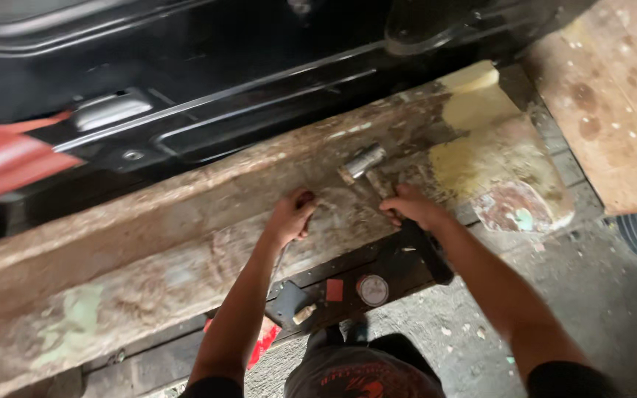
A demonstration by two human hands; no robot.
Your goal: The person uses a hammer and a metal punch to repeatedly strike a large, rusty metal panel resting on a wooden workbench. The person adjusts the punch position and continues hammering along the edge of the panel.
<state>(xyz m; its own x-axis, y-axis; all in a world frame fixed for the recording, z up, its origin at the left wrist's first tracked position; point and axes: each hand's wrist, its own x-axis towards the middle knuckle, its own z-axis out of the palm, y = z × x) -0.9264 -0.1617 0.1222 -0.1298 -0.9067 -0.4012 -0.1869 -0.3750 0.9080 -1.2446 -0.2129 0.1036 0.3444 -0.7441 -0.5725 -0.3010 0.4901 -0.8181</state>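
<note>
Head view: the right hand [409,207] grips a hammer [388,193] by its dark handle, the metal head resting on the rusty sill panel [186,221]. Just left, the left hand [291,216] is closed around a thin tool pressed to that panel, below the black car body [186,81].
</note>
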